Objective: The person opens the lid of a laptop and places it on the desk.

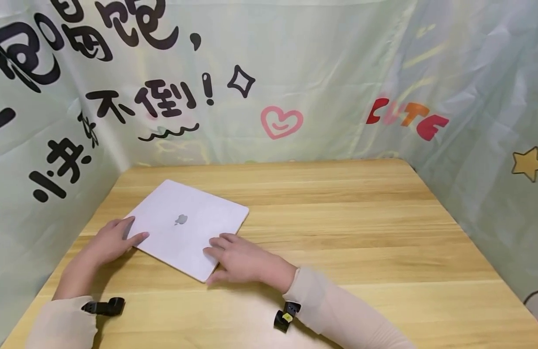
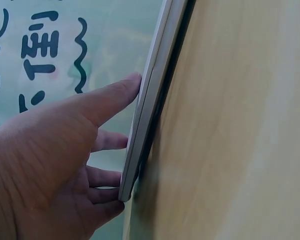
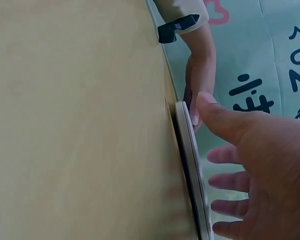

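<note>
A closed silver laptop (image 1: 186, 237) with a dark apple logo lies at an angle on the left half of the wooden table. My left hand (image 1: 114, 240) is at its left corner, the thumb on the lid near the front edge and the fingers along the side. Seen from the left wrist, those fingers (image 2: 107, 177) are fairly straight against the laptop (image 2: 145, 100). Over the right front part of the lid is my right hand (image 1: 243, 259), its fingers spread. In the right wrist view the fingers (image 3: 230, 181) look slightly apart from the laptop (image 3: 192, 165); contact is hard to judge.
The wooden table (image 1: 339, 228) extends to the right and behind the laptop. Pale green printed cloth (image 1: 330, 72) encloses it at the back and both sides. Black wrist cameras sit on the left cuff (image 1: 61, 320) and the right cuff (image 1: 312, 291).
</note>
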`<act>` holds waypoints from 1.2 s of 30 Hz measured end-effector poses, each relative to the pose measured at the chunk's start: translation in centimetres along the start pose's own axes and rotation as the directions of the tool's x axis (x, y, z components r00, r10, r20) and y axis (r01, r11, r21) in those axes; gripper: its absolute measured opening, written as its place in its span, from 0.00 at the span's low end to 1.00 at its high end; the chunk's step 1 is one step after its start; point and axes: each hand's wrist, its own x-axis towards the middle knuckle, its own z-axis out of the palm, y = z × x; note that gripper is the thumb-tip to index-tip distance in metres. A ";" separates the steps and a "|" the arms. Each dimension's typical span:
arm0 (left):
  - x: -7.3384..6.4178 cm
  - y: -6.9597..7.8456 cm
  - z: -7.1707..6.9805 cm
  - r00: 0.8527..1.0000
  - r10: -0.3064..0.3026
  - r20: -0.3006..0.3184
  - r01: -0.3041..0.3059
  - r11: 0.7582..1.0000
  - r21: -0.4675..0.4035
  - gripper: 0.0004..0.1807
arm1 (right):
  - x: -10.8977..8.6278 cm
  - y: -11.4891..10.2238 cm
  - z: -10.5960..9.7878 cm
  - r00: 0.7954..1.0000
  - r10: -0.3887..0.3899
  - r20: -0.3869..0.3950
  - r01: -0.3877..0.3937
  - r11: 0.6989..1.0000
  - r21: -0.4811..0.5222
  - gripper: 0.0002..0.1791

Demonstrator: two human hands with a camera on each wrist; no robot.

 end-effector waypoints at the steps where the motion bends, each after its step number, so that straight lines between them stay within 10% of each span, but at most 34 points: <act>1: -0.2 0.0 0.0 1.000 0.002 0.003 -0.002 1.000 0.004 0.55 | -0.1 -0.2 0.0 1.000 0.004 0.013 -0.004 1.000 0.001 0.43; 21: -2.7 0.6 -0.1 0.999 0.020 0.038 -0.021 1.000 0.020 0.54 | -0.7 -2.4 0.2 0.992 0.093 0.088 -0.090 0.995 -0.033 0.58; 36: -3.5 0.5 0.1 0.998 0.054 0.019 -0.054 0.998 -0.011 0.53 | -1.4 -1.1 0.2 0.998 0.054 0.032 -0.046 0.980 -0.193 0.42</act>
